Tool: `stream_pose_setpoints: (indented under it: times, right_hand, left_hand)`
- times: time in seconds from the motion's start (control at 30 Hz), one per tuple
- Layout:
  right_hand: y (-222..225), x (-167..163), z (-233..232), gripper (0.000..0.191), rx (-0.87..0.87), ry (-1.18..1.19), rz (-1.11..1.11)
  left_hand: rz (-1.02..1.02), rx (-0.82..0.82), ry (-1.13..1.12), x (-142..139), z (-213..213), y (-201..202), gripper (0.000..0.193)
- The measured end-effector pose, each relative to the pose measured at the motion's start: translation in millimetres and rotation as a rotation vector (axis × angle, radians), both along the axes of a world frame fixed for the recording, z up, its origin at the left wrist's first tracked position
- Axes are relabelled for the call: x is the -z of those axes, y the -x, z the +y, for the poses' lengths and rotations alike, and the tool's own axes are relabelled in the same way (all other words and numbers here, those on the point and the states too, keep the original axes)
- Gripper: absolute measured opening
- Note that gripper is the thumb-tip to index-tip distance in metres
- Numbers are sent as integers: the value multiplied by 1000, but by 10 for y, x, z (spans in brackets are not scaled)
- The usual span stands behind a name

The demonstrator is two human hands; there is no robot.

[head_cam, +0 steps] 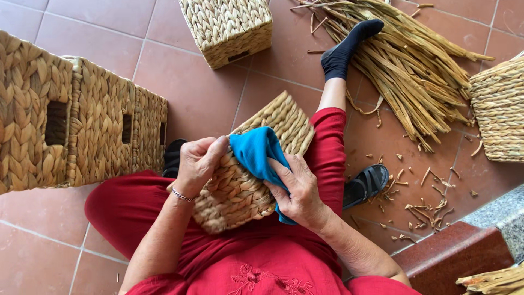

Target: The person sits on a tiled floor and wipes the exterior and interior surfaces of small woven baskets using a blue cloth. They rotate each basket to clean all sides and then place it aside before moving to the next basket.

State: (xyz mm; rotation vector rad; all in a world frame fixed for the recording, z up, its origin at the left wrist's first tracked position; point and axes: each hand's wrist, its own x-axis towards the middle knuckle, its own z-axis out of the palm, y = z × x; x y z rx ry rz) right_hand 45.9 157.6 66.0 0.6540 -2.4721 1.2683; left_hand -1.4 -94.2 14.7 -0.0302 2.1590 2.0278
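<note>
A woven straw basket (275, 123) lies tilted on my lap, across my red trousers. My left hand (197, 161) grips its near left edge, thumb on the weave. A bright blue cloth (255, 153) is draped over the basket's top side. My right hand (297, 191) presses that cloth against the basket, its fingers spread over the fabric. The cloth's lower end hangs down behind my right palm.
A row of finished woven baskets (82, 120) stands at the left; another basket (226, 27) sits at the top, one more basket (499, 109) at the right edge. A bundle of dried straw (409, 60) lies under my socked foot. A black sandal (367, 184), straw scraps and a stone step (464, 251) are at the right.
</note>
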Motion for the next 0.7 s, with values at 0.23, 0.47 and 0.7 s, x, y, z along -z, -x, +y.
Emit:
stream_pose_setpoints:
  times: [0.23, 0.47, 0.7]
  right_hand:
    - [210, 200, -115, 49, -24, -112, 77]
    - [711, 978, -81, 32, 58, -404, 291]
    - [1968, 1689, 798, 32, 514, -447, 79]
  left_hand:
    - [-28, -15, -118, 534, -83, 150, 30]
    - [-10, -143, -16, 1031, -440, -166, 30]
    - [-101, -320, -197, 1184, -568, -130, 29]
